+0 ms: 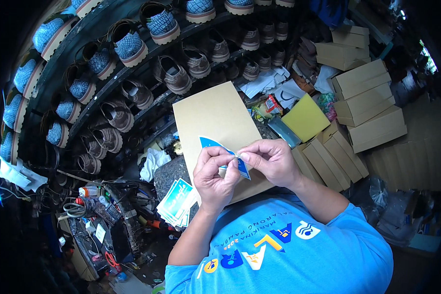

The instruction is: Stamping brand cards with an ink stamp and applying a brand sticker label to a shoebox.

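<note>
Blue-and-white label (243, 169): located above the kraft cardboard panel (215, 105), pinched in front of the torso. Long axis slanted from upper left to lower right, passing behind the fingers. Overlapped mostly by the left hand (215, 177); approached from the right side by the right hand (272, 160), with only tips reaching the label's edge.

Left hand: thumb and forefinger closed narrow on the label. Right hand: thumb and forefinger likewise closed narrow, tips meeting those of the left. Partly hidden at the pinch point; perhaps a turned-up edge or a backing layer, too small to tell.

Below and left of the left hand, near the forearm: stack of matching labels (175, 202), fanned slightly, set beside the dark mottled tabletop area (163, 177). Farther left: crumpled white wrapping (154, 164) and orange-handled scissors (111, 260) amid tools.

Beyond the right hand: yellow box (306, 118), with cardboard shoeboxes (370, 105) stacked farther right. Past the panel's far end: racked brown shoes (173, 76) and blue-heeled shoes (128, 45). Between label and panel: no visible obstruction except the fingers.
</note>
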Action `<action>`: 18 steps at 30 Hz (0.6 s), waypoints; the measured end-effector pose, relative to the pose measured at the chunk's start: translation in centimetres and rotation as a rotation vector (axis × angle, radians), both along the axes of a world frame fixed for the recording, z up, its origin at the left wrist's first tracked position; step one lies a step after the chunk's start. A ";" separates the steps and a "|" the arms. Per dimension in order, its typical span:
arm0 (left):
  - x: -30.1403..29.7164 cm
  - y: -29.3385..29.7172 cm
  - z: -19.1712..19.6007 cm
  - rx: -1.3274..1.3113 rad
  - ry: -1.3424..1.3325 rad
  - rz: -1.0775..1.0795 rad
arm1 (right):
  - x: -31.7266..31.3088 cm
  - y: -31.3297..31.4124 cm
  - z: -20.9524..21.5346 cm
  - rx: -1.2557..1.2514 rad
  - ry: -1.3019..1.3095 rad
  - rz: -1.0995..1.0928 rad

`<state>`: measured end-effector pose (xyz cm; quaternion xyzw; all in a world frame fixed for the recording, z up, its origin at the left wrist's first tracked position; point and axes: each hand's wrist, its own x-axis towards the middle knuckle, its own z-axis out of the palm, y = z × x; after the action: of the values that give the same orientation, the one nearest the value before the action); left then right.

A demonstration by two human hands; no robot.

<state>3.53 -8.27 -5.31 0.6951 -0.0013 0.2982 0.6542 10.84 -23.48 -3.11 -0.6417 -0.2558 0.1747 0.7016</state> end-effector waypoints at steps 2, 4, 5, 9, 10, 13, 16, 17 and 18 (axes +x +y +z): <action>0.0 0.0 -0.1 0.034 -0.022 -0.009 | 0.2 0.1 0.0 -0.001 0.024 0.002; -0.1 -0.2 0.2 -0.058 -0.002 -0.043 | 0.3 0.2 0.1 -0.002 0.047 -0.002; -0.2 -0.2 0.4 -0.149 0.018 -0.076 | 0.3 0.3 0.3 0.047 0.105 -0.020; -0.3 0.1 0.6 -0.251 -0.014 -0.106 | 0.7 0.2 0.4 0.077 0.077 0.013; -0.3 0.2 0.4 -0.233 -0.013 -0.104 | 0.5 0.2 0.9 0.077 0.078 0.012; -0.4 0.2 0.4 -0.207 0.006 -0.099 | -0.1 0.0 2.0 -0.087 -0.192 0.004; -0.4 0.1 0.4 -0.186 0.023 -0.106 | 0.0 -0.1 2.1 -0.139 -0.225 -0.028; -0.4 0.1 0.4 -0.173 0.023 -0.116 | 0.0 -0.1 2.1 -0.139 -0.224 -0.029; -0.4 0.1 0.4 -0.172 0.024 -0.118 | -0.1 -0.1 2.0 -0.144 -0.267 -0.045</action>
<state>3.15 -8.16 -4.90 0.6384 -0.0089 0.2497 0.7280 10.70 -23.63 -1.06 -0.7135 -0.3194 0.0901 0.6171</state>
